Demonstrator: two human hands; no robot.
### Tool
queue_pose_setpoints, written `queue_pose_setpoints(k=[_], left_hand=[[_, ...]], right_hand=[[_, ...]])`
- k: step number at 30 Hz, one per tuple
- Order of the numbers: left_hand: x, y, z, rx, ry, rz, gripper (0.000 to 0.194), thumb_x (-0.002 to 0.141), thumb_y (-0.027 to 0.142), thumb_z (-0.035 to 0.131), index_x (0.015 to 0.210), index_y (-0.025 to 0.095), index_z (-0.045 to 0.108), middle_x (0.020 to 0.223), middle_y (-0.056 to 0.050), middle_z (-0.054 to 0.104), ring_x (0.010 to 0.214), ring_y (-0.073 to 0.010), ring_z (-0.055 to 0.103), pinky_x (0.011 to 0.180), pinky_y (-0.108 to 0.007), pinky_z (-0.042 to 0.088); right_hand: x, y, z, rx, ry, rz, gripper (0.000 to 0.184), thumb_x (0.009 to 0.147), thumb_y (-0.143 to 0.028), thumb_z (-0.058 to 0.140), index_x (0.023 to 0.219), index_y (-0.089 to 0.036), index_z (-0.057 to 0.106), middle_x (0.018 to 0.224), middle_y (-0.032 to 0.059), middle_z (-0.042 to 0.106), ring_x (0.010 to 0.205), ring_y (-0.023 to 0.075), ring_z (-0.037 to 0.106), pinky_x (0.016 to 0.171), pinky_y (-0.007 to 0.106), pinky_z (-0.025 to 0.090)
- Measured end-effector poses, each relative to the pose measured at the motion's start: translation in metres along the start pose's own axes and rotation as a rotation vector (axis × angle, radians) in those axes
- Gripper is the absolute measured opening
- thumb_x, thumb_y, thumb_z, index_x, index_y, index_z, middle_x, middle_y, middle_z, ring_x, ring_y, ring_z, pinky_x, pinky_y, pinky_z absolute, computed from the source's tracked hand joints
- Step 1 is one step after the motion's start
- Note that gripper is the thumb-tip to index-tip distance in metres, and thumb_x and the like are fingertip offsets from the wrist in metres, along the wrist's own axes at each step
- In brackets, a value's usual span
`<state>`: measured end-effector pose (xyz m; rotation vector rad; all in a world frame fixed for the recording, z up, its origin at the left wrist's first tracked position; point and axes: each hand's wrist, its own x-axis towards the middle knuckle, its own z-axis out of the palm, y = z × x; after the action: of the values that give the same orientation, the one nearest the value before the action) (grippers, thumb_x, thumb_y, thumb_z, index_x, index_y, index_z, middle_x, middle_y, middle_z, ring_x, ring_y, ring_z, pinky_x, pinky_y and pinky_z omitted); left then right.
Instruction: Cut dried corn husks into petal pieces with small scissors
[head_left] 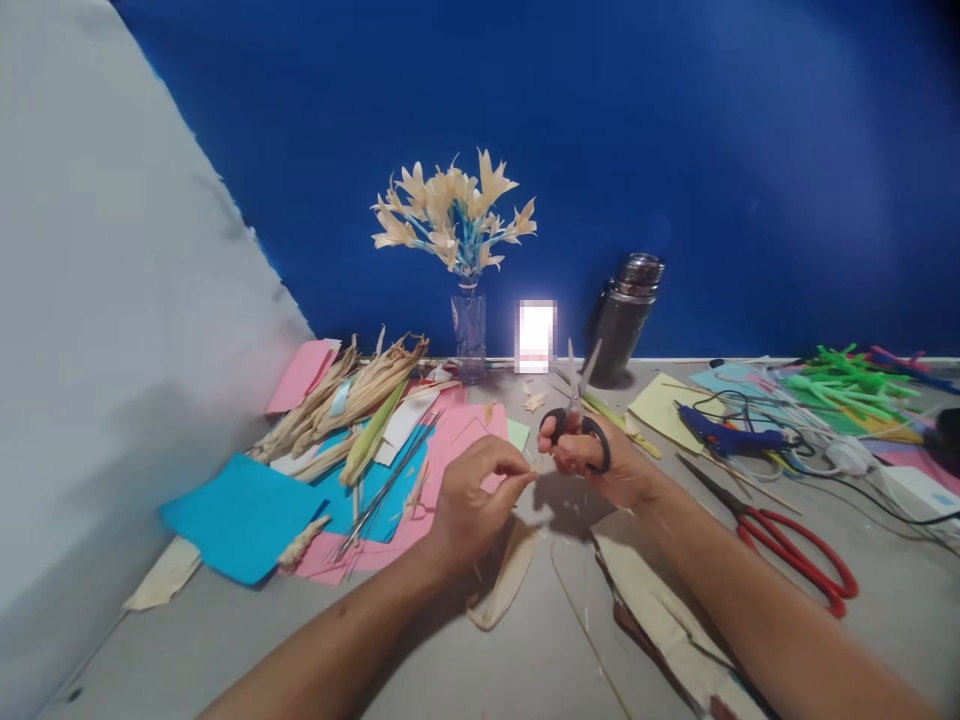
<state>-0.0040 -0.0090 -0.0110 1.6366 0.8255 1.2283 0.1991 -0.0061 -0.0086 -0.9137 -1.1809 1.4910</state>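
Note:
Near the middle of the table my left hand [480, 490] is closed in a pinch, thumb against forefinger. Whatever sits between those fingertips is too small to make out. Just to its right, my right hand [592, 460] holds small black-handled scissors [575, 390] with fingers through the loops. Their blades point up and stand apart. The fingertips of both hands almost meet. Below the left hand lies a pale dried husk piece [506, 585], and a thin stem [589, 630] runs across the table beside it.
At left, dried corn husks [352, 400] lie over blue paper [244, 520] and pink paper [457, 450]. Behind stand a bottle [470, 330] of husk flowers [457, 205] and a leaning flask [626, 320]. Red-handled scissors [795, 545] and a corded blue glue gun [724, 435] lie right.

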Motion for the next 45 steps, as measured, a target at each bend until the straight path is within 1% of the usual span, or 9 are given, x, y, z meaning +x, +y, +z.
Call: queue_pose_setpoints(k=[4,7,10,14,17,20,25,30,45], left_hand=[[0.001,-0.005,0.008,-0.319,0.048,-0.391,0.02,0.069,0.028,0.081,0.07,0.017,0.065,0.061,0.001,0.06,0.056,-0.0118,0.052,0.056,-0.024,0.04],[0.003,-0.012,0.009,-0.481,-0.015,-0.483,0.026,0.067,0.03,0.084,0.071,0.015,0.062,0.06,0.001,0.059,0.052,-0.0097,0.052,0.053,-0.022,0.039],[0.004,-0.013,0.008,-0.5,-0.061,-0.514,0.028,0.067,0.031,0.084,0.072,0.014,0.063,0.064,0.0,0.061,0.053,-0.0086,0.054,0.054,-0.021,0.039],[0.004,-0.009,0.006,-0.456,-0.126,-0.574,0.028,0.067,0.03,0.085,0.072,0.012,0.063,0.064,-0.001,0.062,0.052,-0.0075,0.054,0.052,-0.019,0.038],[0.003,-0.012,0.006,-0.592,-0.252,-0.631,0.035,0.063,0.033,0.088,0.072,0.013,0.06,0.063,-0.001,0.061,0.051,-0.0075,0.055,0.052,-0.019,0.04],[0.002,-0.016,0.007,-0.725,-0.351,-0.643,0.038,0.069,0.039,0.085,0.074,0.014,0.056,0.07,-0.002,0.064,0.051,-0.008,0.056,0.051,-0.019,0.041],[0.002,-0.017,0.01,-0.74,-0.25,-0.613,0.039,0.07,0.038,0.084,0.086,0.016,0.056,0.074,-0.001,0.064,0.056,-0.0088,0.057,0.053,-0.02,0.044],[0.004,-0.02,0.014,-0.615,-0.158,-0.651,0.04,0.064,0.034,0.088,0.072,0.014,0.054,0.065,0.001,0.059,0.052,-0.0075,0.054,0.048,-0.018,0.042],[0.004,-0.021,0.015,-0.768,-0.195,-0.692,0.044,0.058,0.027,0.09,0.063,0.016,0.048,0.054,0.002,0.059,0.047,-0.0079,0.053,0.048,-0.018,0.038]], right_hand=[[0.0,0.004,0.002,-0.126,-0.014,-0.043,0.039,0.063,-0.031,0.083,0.097,-0.018,0.067,0.09,0.0043,0.068,0.067,0.013,0.054,0.06,0.025,0.041],[-0.001,0.004,0.009,-0.237,0.057,-0.051,0.028,0.067,-0.03,0.08,0.088,-0.018,0.067,0.076,0.0006,0.065,0.062,0.0121,0.052,0.057,0.025,0.039],[-0.001,0.002,0.012,-0.287,0.103,-0.03,0.025,0.065,-0.029,0.081,0.078,-0.017,0.064,0.063,-0.0033,0.058,0.053,0.01,0.045,0.05,0.024,0.035],[-0.001,0.0,0.004,-0.338,0.049,0.008,0.019,0.066,-0.025,0.078,0.077,-0.017,0.064,0.061,-0.0041,0.055,0.051,0.0089,0.042,0.048,0.023,0.032],[-0.001,0.0,-0.001,-0.355,-0.033,0.004,0.017,0.066,-0.022,0.076,0.079,-0.016,0.067,0.063,-0.0032,0.057,0.053,0.0096,0.044,0.05,0.023,0.033],[-0.002,0.001,0.001,-0.295,-0.033,-0.014,0.018,0.064,-0.024,0.077,0.077,-0.016,0.066,0.065,-0.0018,0.06,0.057,0.0117,0.049,0.054,0.024,0.036],[0.001,0.008,0.01,-0.182,-0.001,0.033,0.021,0.064,-0.025,0.079,0.077,-0.016,0.065,0.065,-0.0015,0.062,0.058,0.0125,0.053,0.054,0.024,0.039],[0.006,0.018,0.01,-0.155,0.03,0.042,0.021,0.063,-0.021,0.077,0.078,-0.015,0.064,0.067,-0.0028,0.061,0.059,0.0105,0.051,0.056,0.022,0.038],[0.002,0.012,0.015,-0.013,0.029,0.167,0.037,0.055,-0.035,0.085,0.074,-0.015,0.061,0.063,-0.0025,0.058,0.056,0.0091,0.048,0.052,0.02,0.035]])
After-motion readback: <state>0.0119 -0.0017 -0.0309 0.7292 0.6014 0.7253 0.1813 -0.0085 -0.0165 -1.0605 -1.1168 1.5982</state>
